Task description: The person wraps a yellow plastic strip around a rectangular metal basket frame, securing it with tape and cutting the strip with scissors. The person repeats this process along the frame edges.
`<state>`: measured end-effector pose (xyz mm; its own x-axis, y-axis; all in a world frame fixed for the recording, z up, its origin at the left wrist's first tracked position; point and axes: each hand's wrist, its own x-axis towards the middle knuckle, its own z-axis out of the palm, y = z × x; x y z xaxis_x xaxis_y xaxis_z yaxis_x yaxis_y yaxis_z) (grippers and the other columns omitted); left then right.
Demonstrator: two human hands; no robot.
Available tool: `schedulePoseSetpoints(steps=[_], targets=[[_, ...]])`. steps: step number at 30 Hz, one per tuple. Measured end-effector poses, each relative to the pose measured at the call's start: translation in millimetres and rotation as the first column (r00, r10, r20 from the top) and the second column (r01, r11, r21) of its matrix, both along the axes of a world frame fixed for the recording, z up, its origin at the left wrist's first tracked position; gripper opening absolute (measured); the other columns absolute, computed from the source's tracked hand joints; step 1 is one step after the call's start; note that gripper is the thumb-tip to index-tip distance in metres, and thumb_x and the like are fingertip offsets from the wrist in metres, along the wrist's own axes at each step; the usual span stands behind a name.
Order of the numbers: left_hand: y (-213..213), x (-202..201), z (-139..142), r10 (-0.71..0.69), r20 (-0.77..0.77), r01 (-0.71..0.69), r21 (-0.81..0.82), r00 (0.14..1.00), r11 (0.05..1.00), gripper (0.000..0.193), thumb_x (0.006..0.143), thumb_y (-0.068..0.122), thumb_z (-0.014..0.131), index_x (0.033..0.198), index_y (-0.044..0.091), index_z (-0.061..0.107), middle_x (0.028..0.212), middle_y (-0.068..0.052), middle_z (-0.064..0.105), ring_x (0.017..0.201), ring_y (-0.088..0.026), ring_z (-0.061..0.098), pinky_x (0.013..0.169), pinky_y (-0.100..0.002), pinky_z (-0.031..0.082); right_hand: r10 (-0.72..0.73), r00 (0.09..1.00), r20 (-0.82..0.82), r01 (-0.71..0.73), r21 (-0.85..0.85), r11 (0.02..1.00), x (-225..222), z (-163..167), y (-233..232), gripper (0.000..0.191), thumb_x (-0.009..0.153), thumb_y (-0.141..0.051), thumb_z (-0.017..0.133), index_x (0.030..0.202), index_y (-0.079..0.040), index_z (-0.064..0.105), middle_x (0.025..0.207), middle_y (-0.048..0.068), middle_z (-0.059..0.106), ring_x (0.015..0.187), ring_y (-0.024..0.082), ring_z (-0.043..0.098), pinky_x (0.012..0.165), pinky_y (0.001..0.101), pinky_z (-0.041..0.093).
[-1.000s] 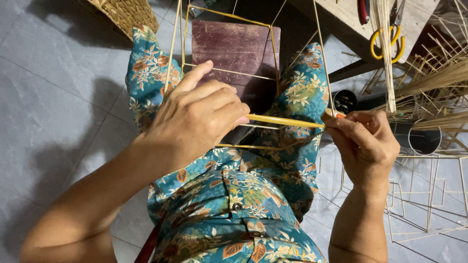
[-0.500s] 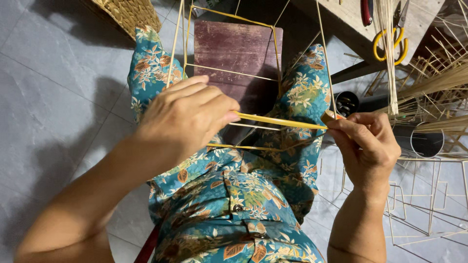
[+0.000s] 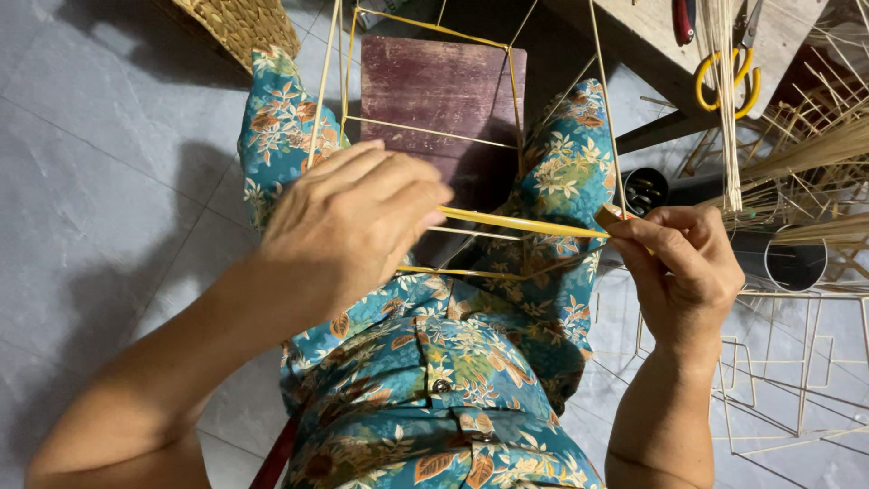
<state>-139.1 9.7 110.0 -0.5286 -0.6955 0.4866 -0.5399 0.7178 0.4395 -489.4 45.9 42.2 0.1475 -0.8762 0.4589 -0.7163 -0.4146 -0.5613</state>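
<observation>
**— What can't you make out from up there?**

— Plenty. My left hand (image 3: pixel 348 226) lies knuckles-up over the near end of the yellow strip (image 3: pixel 525 222), so the fingertips are tucked out of sight; the fingers curl closed around something, but whether they pinch the strip or a stick of the frame I cannot tell. My right hand (image 3: pixel 674 267) is clearer: thumb and forefinger are pressed shut on the strip's far end, with a small brownish bit at the tips that I can't identify.

**— And where is the strip itself?**

— It runs level between my two hands, above my lap, crossing the thin-stick frame (image 3: pixel 425 127) that stands between my knees. The frame's top is cut off by the upper edge of the view, and its lower rails vanish behind my left hand.

**— Materials?**

— The strip is flat, smooth and glossy yellow, like a ribbon. The frame is pale, slender sticks joined into a box shape. Behind it stands a worn purplish wooden board (image 3: pixel 434 91), scuffed and matte. My trousers (image 3: pixel 434 362) are teal cloth with a leaf-and-flower print. The floor (image 3: pixel 100 163) is grey tile.

**— Anything at the edges?**

— A woven basket (image 3: pixel 240 23) is clipped at the top-left corner. At the top right, yellow-handled scissors (image 3: pixel 724 81) lie on a wooden bench (image 3: pixel 652 36), partly behind a hanging bundle of pale straws (image 3: pixel 720 100). More stick frames (image 3: pixel 787 371) lie on the floor to my right, blurred together.
</observation>
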Motion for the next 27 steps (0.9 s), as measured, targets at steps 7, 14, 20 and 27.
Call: schedulePoseSetpoints(steps=[7,14,20,27], targets=[[-5,-39,-29,-0.038,-0.052,0.038,0.000,0.998,0.999,0.005,0.095,0.010,0.071,0.098,0.006,0.071,0.082,-0.007,0.068,0.081,-0.022,0.071,0.108,-0.053,0.051,-0.022,1.000,-0.003,0.022,0.015,1.000,7,4,1,0.023,0.094,0.004,0.089,0.110,-0.002,0.075,0.101,0.008,0.061,0.084,0.010,0.061,0.068,0.0200,0.049],[-10,-108,-51,-0.065,-0.043,0.057,-0.157,0.997,0.986,0.006,0.090,0.006,0.068,0.088,0.007,0.063,0.082,-0.008,0.063,0.081,-0.024,0.066,0.090,-0.040,0.053,-0.002,1.000,0.017,0.002,0.019,1.000,7,3,2,0.020,0.093,0.005,0.086,0.107,-0.002,0.075,0.101,0.009,0.060,0.088,0.013,0.063,0.073,0.0226,0.051],[-11,-147,-59,-0.072,-0.086,0.056,-0.170,0.994,0.984,0.005,0.089,0.009,0.065,0.086,0.008,0.061,0.085,-0.008,0.062,0.086,-0.025,0.066,0.090,-0.039,0.051,-0.045,0.999,0.028,0.045,0.008,0.999,-1,-6,1,0.023,0.094,0.007,0.085,0.112,-0.001,0.073,0.107,0.010,0.063,0.085,0.013,0.063,0.067,0.0208,0.049],[-8,-102,-54,-0.051,-0.051,0.043,-0.143,0.997,0.989,0.014,0.094,0.020,0.071,0.087,0.009,0.067,0.086,-0.007,0.064,0.088,-0.025,0.067,0.098,-0.044,0.051,-0.030,0.996,0.079,0.029,0.020,0.999,-2,-10,5,0.019,0.097,0.005,0.086,0.110,-0.002,0.073,0.104,0.008,0.062,0.087,0.010,0.061,0.067,0.0196,0.048]])
